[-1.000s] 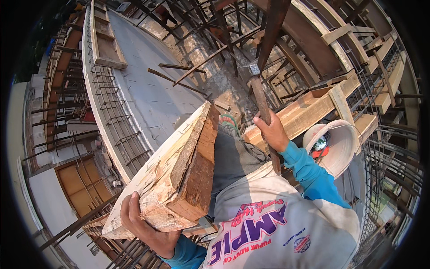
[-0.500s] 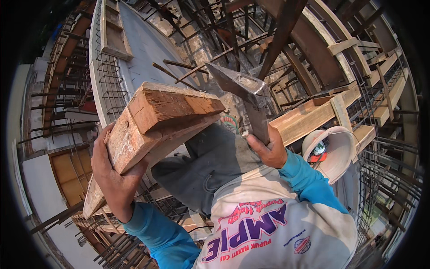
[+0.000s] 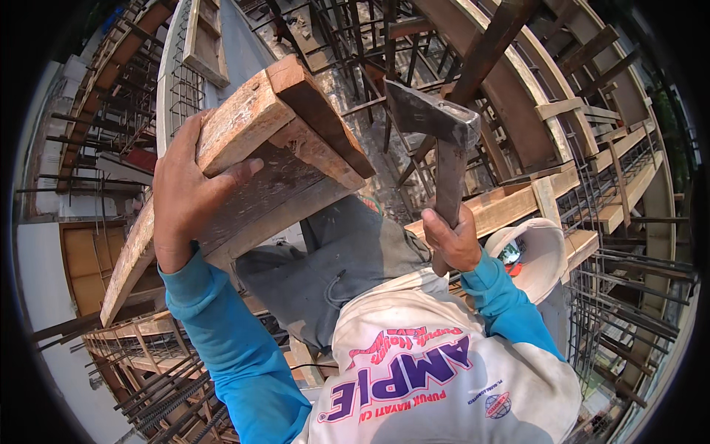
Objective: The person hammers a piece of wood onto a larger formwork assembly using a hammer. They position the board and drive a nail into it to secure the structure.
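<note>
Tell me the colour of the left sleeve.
The left sleeve is bright blue; it shows best in the head view.

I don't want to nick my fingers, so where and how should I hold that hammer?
Probably best low on the handle of the hammer, from the right, where the right hand grips it. The handle stands nearly upright, its butt showing below the hand; the flat blade juts left from the head.

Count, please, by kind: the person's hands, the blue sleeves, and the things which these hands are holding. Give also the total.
Hands: 2 (left hand, right hand)
Blue sleeves: 2 (left sleeve, right sleeve)
Hammer: 1, in the right hand
Timber piece made of joined boards: 1, in the left hand
Total: 6
</note>
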The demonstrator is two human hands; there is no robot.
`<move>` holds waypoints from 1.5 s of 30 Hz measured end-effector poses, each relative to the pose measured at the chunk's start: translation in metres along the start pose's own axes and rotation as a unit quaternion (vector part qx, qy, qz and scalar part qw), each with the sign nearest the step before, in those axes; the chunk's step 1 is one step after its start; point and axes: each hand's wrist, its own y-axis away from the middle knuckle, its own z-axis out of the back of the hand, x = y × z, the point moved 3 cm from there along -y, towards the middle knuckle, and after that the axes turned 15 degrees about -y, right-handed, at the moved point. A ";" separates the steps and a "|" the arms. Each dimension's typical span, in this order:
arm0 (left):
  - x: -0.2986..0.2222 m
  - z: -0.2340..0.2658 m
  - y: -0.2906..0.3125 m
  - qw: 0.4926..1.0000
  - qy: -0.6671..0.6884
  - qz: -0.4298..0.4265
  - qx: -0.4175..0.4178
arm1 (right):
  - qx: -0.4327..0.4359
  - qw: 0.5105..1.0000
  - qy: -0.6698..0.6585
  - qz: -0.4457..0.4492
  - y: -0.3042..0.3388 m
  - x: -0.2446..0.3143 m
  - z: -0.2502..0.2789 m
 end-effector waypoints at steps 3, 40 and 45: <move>0.004 -0.001 -0.011 0.999 0.031 0.009 0.029 | 0.078 0.956 -0.056 0.276 -0.006 0.056 -0.024; 0.026 -0.014 -0.026 1.000 -0.025 -0.011 0.007 | -0.017 0.970 -0.065 0.234 -0.016 -0.049 -0.042; 0.025 -0.011 -0.019 1.000 -0.014 -0.010 0.024 | -0.007 0.995 0.035 -0.098 -0.019 -0.040 -0.036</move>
